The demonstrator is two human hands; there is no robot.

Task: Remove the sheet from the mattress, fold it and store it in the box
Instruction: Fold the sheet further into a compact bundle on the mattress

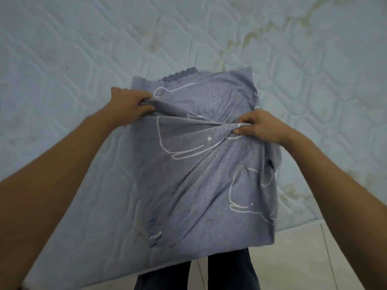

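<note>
A grey-blue sheet (201,168) with white whale outlines lies folded into a narrow stack near the corner of the pale blue quilted mattress (73,59). Its near end hangs over the mattress edge above my legs. My left hand (130,101) pinches the sheet's left edge about a third of the way down. At the right edge my right hand (257,125) grips a bunched fold. Between the two hands the cloth is lifted into a taut ridge. A scalloped hem shows at the far end. No box is in view.
The bare mattress carries yellowish stains (261,32) at the far right and along its right side. Light floor tiles (303,258) show at the lower right, past the mattress corner. My dark trouser legs (194,273) stand at the bottom edge.
</note>
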